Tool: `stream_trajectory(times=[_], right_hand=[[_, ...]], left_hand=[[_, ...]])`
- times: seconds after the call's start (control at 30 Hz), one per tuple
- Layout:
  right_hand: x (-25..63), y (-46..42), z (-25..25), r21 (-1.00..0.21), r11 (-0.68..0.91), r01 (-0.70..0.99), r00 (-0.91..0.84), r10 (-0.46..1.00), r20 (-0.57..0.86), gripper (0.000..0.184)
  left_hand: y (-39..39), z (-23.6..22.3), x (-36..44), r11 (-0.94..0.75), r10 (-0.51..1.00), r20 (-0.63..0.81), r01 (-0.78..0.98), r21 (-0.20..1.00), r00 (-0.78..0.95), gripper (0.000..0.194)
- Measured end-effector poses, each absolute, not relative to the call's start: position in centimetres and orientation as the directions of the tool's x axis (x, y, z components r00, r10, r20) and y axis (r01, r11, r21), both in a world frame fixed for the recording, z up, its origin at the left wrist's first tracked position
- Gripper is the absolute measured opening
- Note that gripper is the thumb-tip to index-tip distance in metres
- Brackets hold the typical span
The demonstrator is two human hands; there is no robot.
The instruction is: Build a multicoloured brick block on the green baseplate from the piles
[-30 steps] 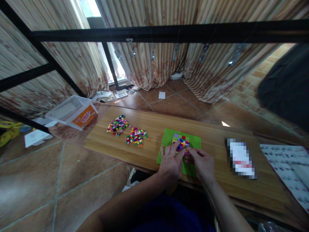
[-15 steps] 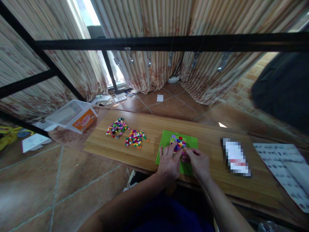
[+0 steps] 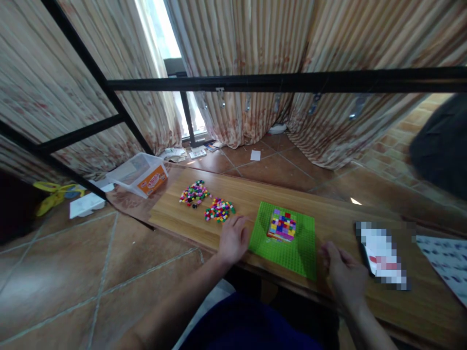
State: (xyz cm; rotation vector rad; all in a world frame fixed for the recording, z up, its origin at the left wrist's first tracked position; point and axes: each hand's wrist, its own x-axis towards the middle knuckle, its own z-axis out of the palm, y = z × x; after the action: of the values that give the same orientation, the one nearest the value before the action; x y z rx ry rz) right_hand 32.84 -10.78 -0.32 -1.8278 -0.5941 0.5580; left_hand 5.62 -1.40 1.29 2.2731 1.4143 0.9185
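Note:
A block of small bricks in many colours [image 3: 283, 226] stands on the green baseplate [image 3: 295, 262], toward its upper middle. To the left of the plate, my left hand [image 3: 232, 240] hovers at the near side of the table, its fingers loosely stretched toward the nearer pile of loose bricks [image 3: 219, 210]. A second heap of loose bricks [image 3: 194, 193] lies farther left. Just right of the plate is my right hand [image 3: 345, 272], fingers curled in; whatever they may hold is hidden. Neither hand touches the brick block.
A phone [image 3: 381, 255] with a blurred screen lies on the wooden table [image 3: 251, 192], right of my right hand. Beyond it is a printed sheet [image 3: 443, 260]. A clear plastic box [image 3: 140, 175] with an orange label stands at the left end. A black metal bar [image 3: 255, 82] crosses ahead.
Both hands have come off the brick block and moved apart, left hand to the left, right hand to the right. The whole block now shows. The head view has shifted.

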Motion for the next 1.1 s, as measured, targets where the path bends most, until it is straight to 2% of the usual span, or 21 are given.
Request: stream_trajectory(times=[0.1,0.23,0.37,0.53,0.63,0.73,0.87,0.97,1.1], right_hand=[[35.3,-11.2,-1.0,-0.821,-0.474,0.319,0.784,0.618,-0.052,0.050],[36.5,-11.0,-2.3,-0.683,-0.495,0.537,0.715,0.697,0.057,0.053],[36.2,-10.9,-3.4,-0.610,-0.490,0.623,0.693,0.707,0.141,0.061],[36.0,-11.0,-3.6,-0.605,-0.453,0.655,0.667,0.723,0.180,0.062],[35.9,-11.0,-3.5,-0.618,-0.445,0.648,0.671,0.718,0.186,0.062],[35.7,-10.9,-3.5,-0.619,-0.436,0.653,0.666,0.720,0.196,0.064],[35.4,-10.9,-3.3,-0.631,-0.431,0.645,0.668,0.719,0.191,0.061],[35.3,-10.9,-3.1,-0.641,-0.439,0.630,0.674,0.720,0.169,0.058],[35.1,-10.8,-2.9,-0.648,-0.438,0.624,0.677,0.717,0.166,0.057]], left_hand=[[0.7,0.9,2.8,-0.353,0.926,0.311,0.783,0.513,0.214,0.029],[2.6,1.6,2.0,-0.356,0.926,0.263,0.859,0.369,0.271,0.018],[3.4,1.9,3.4,-0.425,0.902,0.193,0.874,0.235,0.387,0.015],[3.9,1.4,4.2,-0.399,0.916,0.107,0.908,0.130,0.387,0.019],[3.7,1.5,4.2,-0.391,0.920,0.104,0.907,0.158,0.378,0.019],[2.7,2.5,5.0,-0.424,0.905,0.147,0.866,0.264,0.398,0.018],[0.4,4.2,8.0,-0.612,0.791,0.285,0.682,0.401,0.542,0.023],[-0.9,4.9,10.7,-0.701,0.708,0.318,0.576,0.421,0.630,0.024],[-1.2,4.8,13.1,-0.740,0.667,0.321,0.545,0.394,0.673,0.023]])
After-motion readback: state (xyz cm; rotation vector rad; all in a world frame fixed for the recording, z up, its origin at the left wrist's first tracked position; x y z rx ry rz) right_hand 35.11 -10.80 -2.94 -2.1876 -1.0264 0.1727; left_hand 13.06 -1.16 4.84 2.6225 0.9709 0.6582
